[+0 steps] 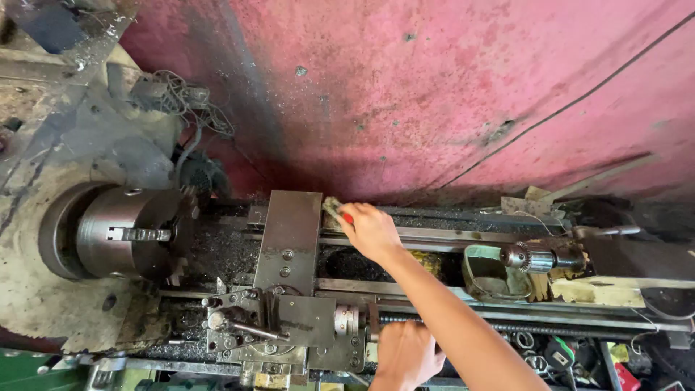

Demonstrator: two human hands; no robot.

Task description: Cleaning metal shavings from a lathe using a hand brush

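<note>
Pinching a red-handled brush [337,211] in our right hand [373,230], we hold it at the lathe bed's [449,235] far edge; our left hand [405,353] curls at the near edge.

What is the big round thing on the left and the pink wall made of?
The round chuck looks like bare steel: grey, dull shine, oily. The pink wall seems painted plaster or concrete, though I can't be sure; its paint is stained, pitted and chipped.
</note>
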